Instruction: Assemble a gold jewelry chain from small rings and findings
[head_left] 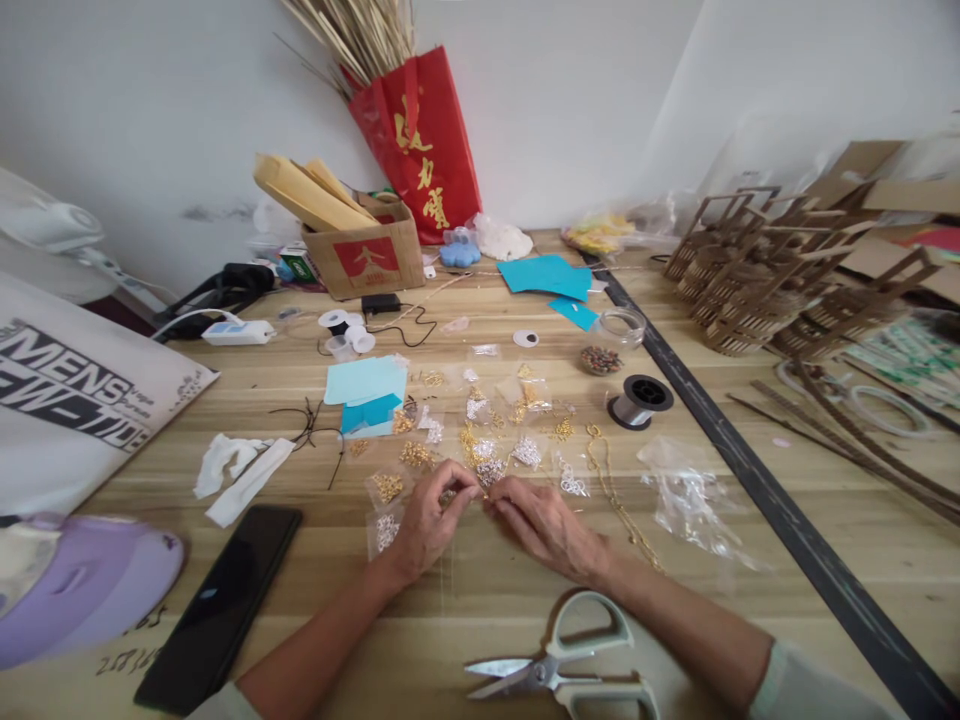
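- My left grip (427,520), just below the centre of the frame, is closed to a pinch, thumb and forefinger drawn together at the tips.
- My right grip (544,525), just right of it, is also pinched, its fingertips nearly meeting the left ones.
- Between the two sets of tips, at mid-frame, I have a tiny gold-coloured piece (484,494); it is too small for me to tell its shape.
- Right above my fingertips lies a heap of silvery beads (490,471), and a pile of gold-coloured beads (415,455) sits near my left grip, to its upper left.
- A gold-coloured chain (609,488) lies loose on the desk (405,655), right of centre, its lower end beside my right forearm.
- Above the chain, to the right, a spool of wire (641,402) stands on its flange.
- At the bottom of the frame, right of centre, lie scissors (551,672) with blades slightly parted, pointing left.
- A dark phone (221,610) lies at lower left.
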